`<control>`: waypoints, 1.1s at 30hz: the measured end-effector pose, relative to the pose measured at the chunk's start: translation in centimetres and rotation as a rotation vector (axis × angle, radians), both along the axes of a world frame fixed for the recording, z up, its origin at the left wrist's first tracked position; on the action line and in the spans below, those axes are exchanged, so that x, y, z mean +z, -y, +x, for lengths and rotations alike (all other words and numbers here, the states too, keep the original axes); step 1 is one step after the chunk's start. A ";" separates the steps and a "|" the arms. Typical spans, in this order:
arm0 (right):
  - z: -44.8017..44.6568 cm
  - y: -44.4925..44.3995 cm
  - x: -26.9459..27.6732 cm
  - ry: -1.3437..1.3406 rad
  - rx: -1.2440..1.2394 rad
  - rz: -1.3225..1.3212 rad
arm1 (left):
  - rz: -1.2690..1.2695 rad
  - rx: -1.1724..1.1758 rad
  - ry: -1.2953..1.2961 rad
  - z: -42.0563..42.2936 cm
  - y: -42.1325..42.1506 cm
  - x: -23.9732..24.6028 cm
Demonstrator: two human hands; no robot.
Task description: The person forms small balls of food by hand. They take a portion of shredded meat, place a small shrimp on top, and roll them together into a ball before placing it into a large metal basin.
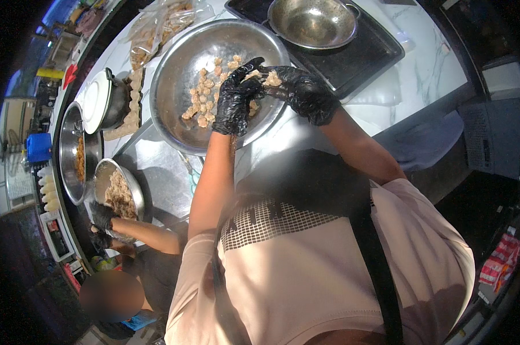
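Note:
Both of my hands wear black gloves and meet over the right side of a wide steel bowl (169,125). A lump of pale, sticky food mixture (272,79) rests on the fingers of my right hand (307,92). My left hand (236,101) is curled close beside it, with some of the same mixture showing between its thumb and fingers. Inside the bowl lie many small, rough balls (202,101) of the mixture, mostly left of my hands. My left hand hides part of the bowl's floor.
A steel colander (313,23) stands on a black baking tray (367,56) at the far right. Plastic bags of brown food (156,34) lie behind the bowl. At left are a lidded pot (113,105), scissors (194,177), and a co-worker's gloved hands (102,215) at a bowl of mixture (135,185).

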State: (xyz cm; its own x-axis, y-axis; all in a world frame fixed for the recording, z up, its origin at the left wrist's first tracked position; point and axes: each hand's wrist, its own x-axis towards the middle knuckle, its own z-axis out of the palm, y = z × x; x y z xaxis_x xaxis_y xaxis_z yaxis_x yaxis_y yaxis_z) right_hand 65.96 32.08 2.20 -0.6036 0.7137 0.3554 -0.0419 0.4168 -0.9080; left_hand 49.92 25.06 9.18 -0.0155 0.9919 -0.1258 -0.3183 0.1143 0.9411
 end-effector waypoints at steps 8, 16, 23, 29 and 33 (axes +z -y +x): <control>0.5 1.5 1.5 -0.290 0.148 -0.154 | 0.048 0.022 0.568 -0.4 0.6 -1.1; 1.0 0.6 0.7 -1.037 0.692 -1.232 | -0.008 0.090 0.551 0.5 1.2 1.5; -0.1 0.8 0.6 -1.092 0.710 -1.063 | 0.003 0.100 0.568 0.4 1.7 1.9; -0.3 3.2 5.9 -0.696 0.187 -0.940 | 0.065 0.131 0.121 -1.4 2.0 0.5; 0.6 2.1 3.5 -0.835 0.283 -1.141 | 0.232 0.227 -0.331 -0.8 2.6 0.7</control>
State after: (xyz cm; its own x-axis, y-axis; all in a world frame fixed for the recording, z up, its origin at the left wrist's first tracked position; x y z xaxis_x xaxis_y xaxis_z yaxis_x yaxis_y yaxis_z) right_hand 66.51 30.00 5.67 -0.6748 0.7380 -0.0034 -0.6743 -0.6184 -0.4037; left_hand 49.16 22.47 9.88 -0.2376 0.9601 0.1474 0.0113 -0.1490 0.9888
